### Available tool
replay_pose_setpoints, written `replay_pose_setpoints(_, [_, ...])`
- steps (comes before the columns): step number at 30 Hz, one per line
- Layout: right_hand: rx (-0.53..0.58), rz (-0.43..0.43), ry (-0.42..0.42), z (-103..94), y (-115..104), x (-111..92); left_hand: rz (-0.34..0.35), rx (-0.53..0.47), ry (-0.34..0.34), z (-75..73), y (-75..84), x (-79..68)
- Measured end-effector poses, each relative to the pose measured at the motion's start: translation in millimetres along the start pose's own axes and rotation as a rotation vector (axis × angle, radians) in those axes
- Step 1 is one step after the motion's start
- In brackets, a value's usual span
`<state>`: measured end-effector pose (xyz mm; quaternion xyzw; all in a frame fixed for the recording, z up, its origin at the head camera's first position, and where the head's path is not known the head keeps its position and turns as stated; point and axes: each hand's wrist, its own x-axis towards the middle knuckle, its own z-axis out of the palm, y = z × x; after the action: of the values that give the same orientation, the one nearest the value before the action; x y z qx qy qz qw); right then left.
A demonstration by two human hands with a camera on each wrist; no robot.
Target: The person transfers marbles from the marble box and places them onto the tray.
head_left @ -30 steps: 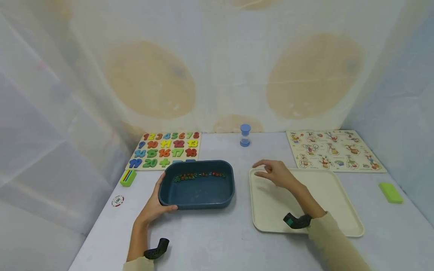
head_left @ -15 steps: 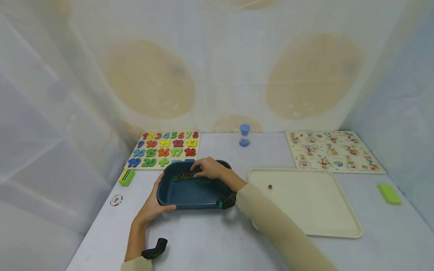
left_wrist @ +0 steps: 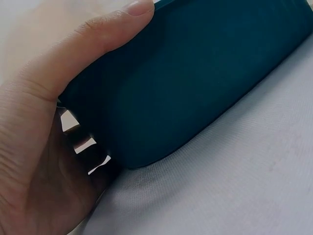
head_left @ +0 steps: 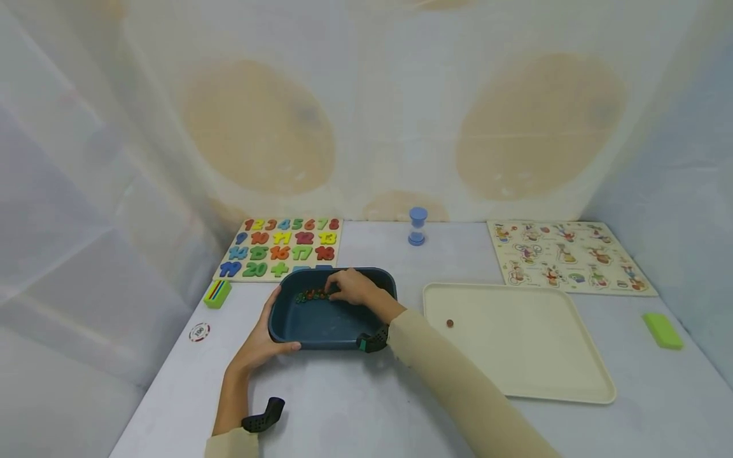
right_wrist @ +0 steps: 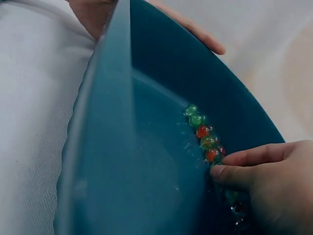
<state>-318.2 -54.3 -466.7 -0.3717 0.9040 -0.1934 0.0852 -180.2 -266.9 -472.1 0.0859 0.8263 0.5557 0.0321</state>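
Note:
A dark teal basin [head_left: 332, 331] stands on the table, with a row of green and red glass marbles [right_wrist: 207, 142] along its far inner wall. My left hand [head_left: 259, 343] grips the basin's left end; in the left wrist view its thumb lies over the near rim and the fingers pass round the side. Inside the basin, my right hand [head_left: 353, 287] has its thumb and forefinger closed on a marble in the row, partly hidden by the fingertips. To the right, one reddish-brown marble [head_left: 449, 323] lies on a cream tray [head_left: 527, 343].
Behind the basin lies a number puzzle board [head_left: 275, 251]; a picture puzzle board [head_left: 567, 257] is at the back right. A blue sand timer [head_left: 417, 226] stands between them. Green blocks [head_left: 217, 294] and a poker chip [head_left: 199, 332] sit at left, another green block [head_left: 662, 331] at right.
My right hand has moved left from above the tray into the basin, down to the marbles. A reddish-brown marble now shows on the tray. My left hand keeps its grip on the basin.

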Motion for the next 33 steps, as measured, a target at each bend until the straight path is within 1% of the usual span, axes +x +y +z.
replay_pose_setpoints(3, [0.007, -0.017, 0.019, -3.1, 1.5, -3.9, 0.003, 0.006, 0.002, 0.8, -0.1, 1.9])
replay_pose_setpoints(5, [0.029, -0.05, 0.046, -7.0, 4.0, -8.7, 0.003, 0.007, 0.0, 1.9, -0.5, 3.2])
replay_pose_setpoints(8, [0.09, -0.112, 0.104, -19.9, 8.6, -22.8, -0.001, 0.01, -0.002, 3.3, -1.5, 4.7])
replay_pose_setpoints(10, [0.124, -0.147, 0.158, -33.2, 12.6, -38.5, -0.005, 0.01, 0.001, 3.7, -2.1, 5.3])
replay_pose_setpoints(13, [0.137, -0.172, 0.258, -56.0, 23.1, -74.0, -0.007, 0.01, 0.009, 3.6, -2.6, 5.3])
replay_pose_setpoints(15, [0.134, -0.163, 0.333, -70.8, 33.7, -104.4, -0.003, 0.008, 0.009, 3.6, -2.7, 4.6])
replay_pose_setpoints(18, [0.133, -0.116, 0.445, -88.7, 54.9, -152.9, -0.002, 0.003, 0.01, 3.7, -2.8, 2.5])
replay_pose_setpoints(21, [0.107, -0.034, 0.541, -97.3, 79.2, -197.8, -0.005, 0.003, 0.02, 3.7, -3.9, 0.2])
replay_pose_setpoints(24, [0.081, 0.061, 0.604, -92.8, 106.1, -235.3, -0.006, 0.008, 0.026, 3.5, -5.4, -0.6])
replay_pose_setpoints(27, [0.053, 0.157, 0.621, -77.5, 130.4, -265.2, -0.004, 0.008, 0.022, 3.1, -5.7, -0.2])
replay_pose_setpoints(30, [0.042, 0.235, 0.618, -58.4, 148.5, -285.3, -0.006, 0.011, 0.014, 2.5, -4.1, 0.2])
replay_pose_setpoints(33, [0.057, 0.29, 0.616, -42.1, 160.0, -295.2, -0.004, 0.013, 0.007, 0.8, -1.7, 0.9])
